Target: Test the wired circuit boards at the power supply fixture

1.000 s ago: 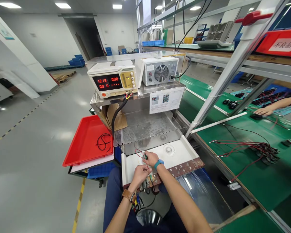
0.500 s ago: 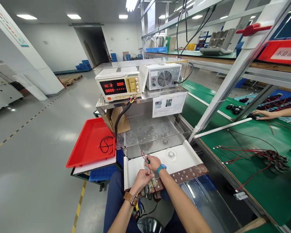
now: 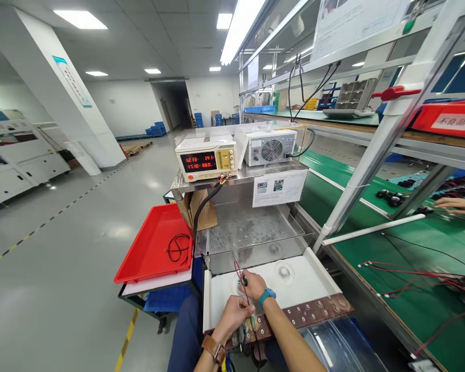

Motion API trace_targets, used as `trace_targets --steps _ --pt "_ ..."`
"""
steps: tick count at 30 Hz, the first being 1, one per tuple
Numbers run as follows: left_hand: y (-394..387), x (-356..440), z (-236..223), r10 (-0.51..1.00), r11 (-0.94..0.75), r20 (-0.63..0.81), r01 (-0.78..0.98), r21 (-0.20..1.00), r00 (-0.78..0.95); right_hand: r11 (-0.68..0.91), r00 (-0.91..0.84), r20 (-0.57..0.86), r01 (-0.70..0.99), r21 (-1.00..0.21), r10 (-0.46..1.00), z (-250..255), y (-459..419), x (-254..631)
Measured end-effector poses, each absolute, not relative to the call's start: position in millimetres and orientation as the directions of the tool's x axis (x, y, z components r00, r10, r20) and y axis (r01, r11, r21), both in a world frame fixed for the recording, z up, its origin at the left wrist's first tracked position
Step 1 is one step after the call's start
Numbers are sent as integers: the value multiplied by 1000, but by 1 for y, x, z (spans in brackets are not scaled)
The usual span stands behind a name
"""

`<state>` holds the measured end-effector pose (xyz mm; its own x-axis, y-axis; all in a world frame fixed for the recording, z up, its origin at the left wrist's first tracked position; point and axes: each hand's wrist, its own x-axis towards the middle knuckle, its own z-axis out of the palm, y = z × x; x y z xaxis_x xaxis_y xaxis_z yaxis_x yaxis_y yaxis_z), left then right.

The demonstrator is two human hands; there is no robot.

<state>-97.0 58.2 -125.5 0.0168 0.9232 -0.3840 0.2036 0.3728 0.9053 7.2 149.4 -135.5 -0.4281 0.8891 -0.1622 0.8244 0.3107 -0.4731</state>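
Note:
My left hand (image 3: 234, 316), with a brown-strapped watch at the wrist, pinches the end of a red wire (image 3: 238, 268) near a green clip (image 3: 252, 322) at the fixture's front edge. My right hand (image 3: 254, 287), wearing a blue wristband, grips a small dark-and-green part (image 3: 243, 281) over the white tray (image 3: 263, 274). The wire loops up between the two hands. Much of the part is hidden by my fingers. Along the tray's front runs a brown strip (image 3: 306, 312) with rows of metal studs.
Ahead, a power supply (image 3: 207, 159) shows lit red digits beside a grey fan-backed unit (image 3: 272, 147). A red tray (image 3: 155, 245) with a black cable is on the left. At right, a green bench (image 3: 372, 299) bears wired parts and another person's hand (image 3: 459, 205).
The power supply's readout has gone from 0.00 to 1.41, and its lower row now shows figures. My view has tilted up; both hands keep nearly the same hold.

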Motion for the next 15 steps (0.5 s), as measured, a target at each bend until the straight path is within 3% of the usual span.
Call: trace_targets --steps 10,15 --pt "61 -97 -119 948 289 -248 211 934 -202 315 -421 -136 824 -471 897 -117 149 5" --pt "56 -103 -105 948 240 -192 171 956 -253 136 -121 69 751 -646 990 -73 136 45"
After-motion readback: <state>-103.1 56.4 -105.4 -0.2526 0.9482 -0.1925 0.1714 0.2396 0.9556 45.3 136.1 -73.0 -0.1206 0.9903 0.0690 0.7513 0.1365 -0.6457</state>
